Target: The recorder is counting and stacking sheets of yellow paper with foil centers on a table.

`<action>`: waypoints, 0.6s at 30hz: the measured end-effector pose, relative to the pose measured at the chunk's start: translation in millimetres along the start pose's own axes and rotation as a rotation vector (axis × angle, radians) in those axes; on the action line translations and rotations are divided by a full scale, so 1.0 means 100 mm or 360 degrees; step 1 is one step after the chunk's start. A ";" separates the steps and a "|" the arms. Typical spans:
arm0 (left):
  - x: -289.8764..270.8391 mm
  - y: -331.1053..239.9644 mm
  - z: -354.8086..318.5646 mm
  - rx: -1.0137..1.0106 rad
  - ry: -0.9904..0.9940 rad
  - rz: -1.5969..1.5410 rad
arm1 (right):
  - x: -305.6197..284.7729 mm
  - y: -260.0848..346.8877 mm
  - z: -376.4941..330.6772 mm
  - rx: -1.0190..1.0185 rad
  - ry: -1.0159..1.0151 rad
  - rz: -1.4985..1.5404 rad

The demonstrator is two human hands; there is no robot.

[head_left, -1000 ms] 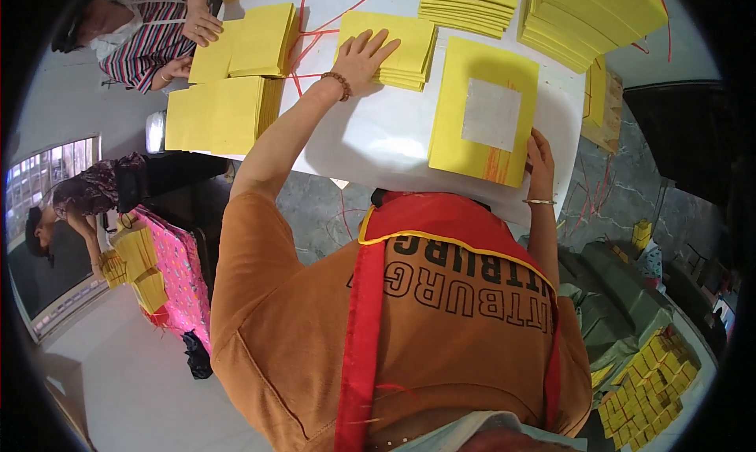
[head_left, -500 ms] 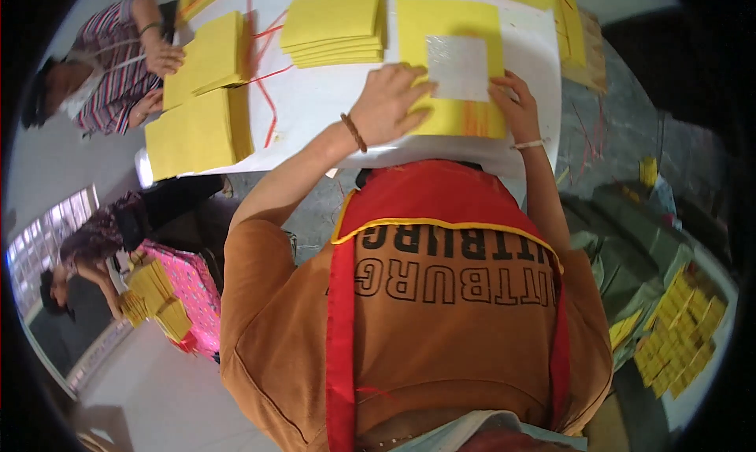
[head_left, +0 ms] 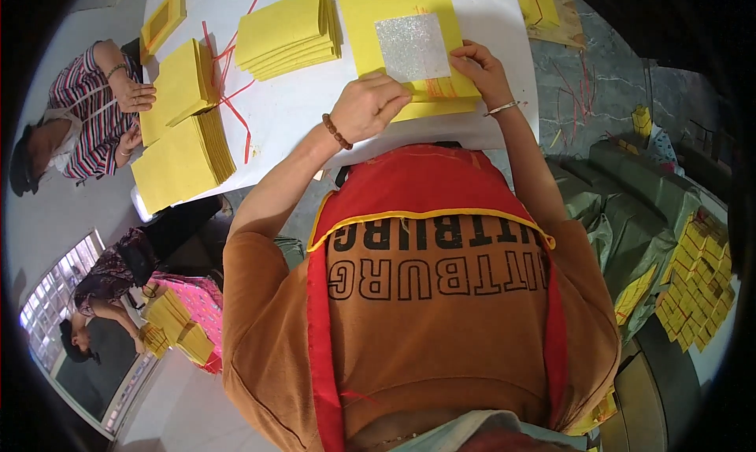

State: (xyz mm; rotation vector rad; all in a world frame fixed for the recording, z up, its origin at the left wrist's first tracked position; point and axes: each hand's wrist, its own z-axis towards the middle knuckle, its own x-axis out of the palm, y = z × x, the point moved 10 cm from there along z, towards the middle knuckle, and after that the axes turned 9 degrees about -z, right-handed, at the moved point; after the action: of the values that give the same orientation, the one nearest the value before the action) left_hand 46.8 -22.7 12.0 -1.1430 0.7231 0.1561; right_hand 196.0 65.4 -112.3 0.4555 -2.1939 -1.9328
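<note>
A yellow paper sheet with a silver foil square lies before me on the white table, on top of more yellow paper. At the sheet's near left corner, my left hand is closed, with thumb and forefinger pinching the edge. My right hand has its fingers bent around the right edge, beside the foil, and seems to grip the paper there. The undersides of both grips are hidden.
Left of the sheet stands a stack of folded yellow paper, with red strips lying beyond it. At the table's left end, a person in stripes touches other yellow stacks. Bound yellow bundles rest at the right.
My left hand has gone from spread fingers on the sheet to a pinch at its near left corner. My right hand remains at the right edge. The whole view has shifted and tilted.
</note>
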 end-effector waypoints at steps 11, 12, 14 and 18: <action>0.04 0.48 -0.06 -0.0751 0.0004 -0.0467 | 0.04 0.06 -0.02 0.0107 0.0025 0.0163; 0.04 0.50 -0.06 -0.0769 0.0005 -0.0491 | 0.04 0.06 -0.02 0.0107 0.0024 0.0162; 0.05 0.53 -0.05 -0.0785 0.0007 -0.0516 | 0.02 0.03 -0.01 0.0108 0.0000 0.0121; 0.07 0.60 -0.08 -0.0826 0.0023 -0.0633 | -0.01 0.00 -0.02 0.0110 -0.0041 0.0080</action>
State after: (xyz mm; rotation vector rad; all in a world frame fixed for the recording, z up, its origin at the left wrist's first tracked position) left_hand 21.2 -5.2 -40.5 -1.7626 0.4619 -0.0047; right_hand 197.9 63.7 -111.8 0.3840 -2.2711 -1.8524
